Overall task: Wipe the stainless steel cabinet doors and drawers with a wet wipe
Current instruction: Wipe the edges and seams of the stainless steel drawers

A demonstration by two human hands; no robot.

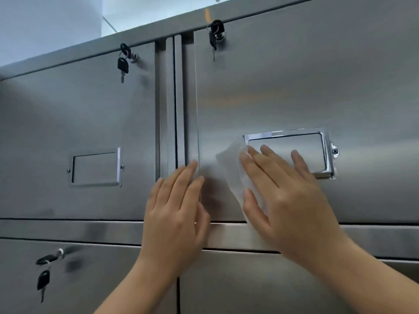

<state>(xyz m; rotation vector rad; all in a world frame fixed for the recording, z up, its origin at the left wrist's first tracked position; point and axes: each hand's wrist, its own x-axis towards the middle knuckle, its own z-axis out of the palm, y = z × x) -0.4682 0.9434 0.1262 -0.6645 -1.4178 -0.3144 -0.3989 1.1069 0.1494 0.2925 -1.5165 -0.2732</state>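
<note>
Head view, close on the upper cabinet fronts.

- Right hand: flat, fingers straight and spread, pressing the wipe against the right door. Nothing is curled round the wipe. It is pinned by palm and fingers only.
- The wipe lies low on that door, near its left edge. Its upper corner touches the left end of the chrome frame, and the fingertips lie over the frame's window.
- Left hand: flat too, fingers straight, holding nothing. It rests on the door's left edge, with fingertips reaching the post between the doors. The hands are apart, with bare steel between them.
- Left door has a smaller frame. Keys hang in the locks at the top of both doors, key on the left and key on the right. A third key hangs on the front below the rail.

Likely stage: mid-wipe on the right door, with most fronts probably yet to be done.

Risks from here:
- The raised frame edge could catch the wipe and bunch or tear it on a sideways stroke.
- A pinned, ungripped wet wipe may slide out from under the palm and drop.
- An upward stroke could knock the hanging key.
- Left fingers lie across the seam, so they could be pinched if the door shifts.
- The recess inside the frame is easily missed.
</note>
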